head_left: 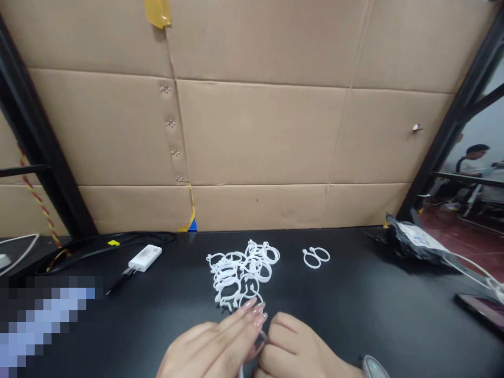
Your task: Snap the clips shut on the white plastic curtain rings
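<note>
At the table's front edge my left hand (220, 344) and my right hand (297, 346) come together. Part of a white plastic ring (263, 336) shows between them; the rest is hidden by the fingers. The left fingers lie pressed together over it, and the right hand is curled into a fist around its other side. Just beyond my left fingertips is a loose pile of white plastic rings (230, 289), each with small knobbed ends. Two more rings (312, 260) lie overlapping to the right of the pile.
A white adapter (145, 258) with a black cable lies at the left. On the right are a black plastic package (417, 241), white cables and a phone (480, 312). A cardboard wall (255, 136) closes off the back, between black metal posts. Another person sits far right.
</note>
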Action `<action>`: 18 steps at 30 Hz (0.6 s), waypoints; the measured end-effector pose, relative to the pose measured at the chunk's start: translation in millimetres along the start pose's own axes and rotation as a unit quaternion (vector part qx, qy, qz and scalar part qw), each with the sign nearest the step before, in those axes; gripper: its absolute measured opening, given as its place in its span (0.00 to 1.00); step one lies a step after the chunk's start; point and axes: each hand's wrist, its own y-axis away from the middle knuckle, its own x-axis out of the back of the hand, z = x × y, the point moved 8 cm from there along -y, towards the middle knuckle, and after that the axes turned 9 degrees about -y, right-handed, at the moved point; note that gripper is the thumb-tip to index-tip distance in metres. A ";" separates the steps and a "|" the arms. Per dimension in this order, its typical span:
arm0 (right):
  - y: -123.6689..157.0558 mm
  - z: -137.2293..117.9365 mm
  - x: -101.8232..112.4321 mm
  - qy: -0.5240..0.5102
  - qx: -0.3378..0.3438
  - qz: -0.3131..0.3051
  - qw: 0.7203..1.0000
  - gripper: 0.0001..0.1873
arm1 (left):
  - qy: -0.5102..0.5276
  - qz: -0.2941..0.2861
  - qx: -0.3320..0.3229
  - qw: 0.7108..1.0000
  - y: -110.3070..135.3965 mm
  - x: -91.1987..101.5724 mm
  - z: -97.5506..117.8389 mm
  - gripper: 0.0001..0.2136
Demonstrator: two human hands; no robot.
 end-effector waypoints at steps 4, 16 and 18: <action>-2.1 -0.8 2.5 0.005 0.004 0.008 1.000 0.35 | 0.011 0.008 0.007 1.000 2.0 -2.7 -3.2 0.14; -0.2 -0.3 2.0 -0.004 0.003 0.015 1.000 0.34 | -0.011 -0.025 -0.003 1.000 9.9 -10.0 -2.4 0.15; 1.6 0.4 0.6 -0.005 0.001 0.012 1.000 0.32 | -0.014 -0.028 -0.011 0.999 11.7 -11.6 -2.3 0.15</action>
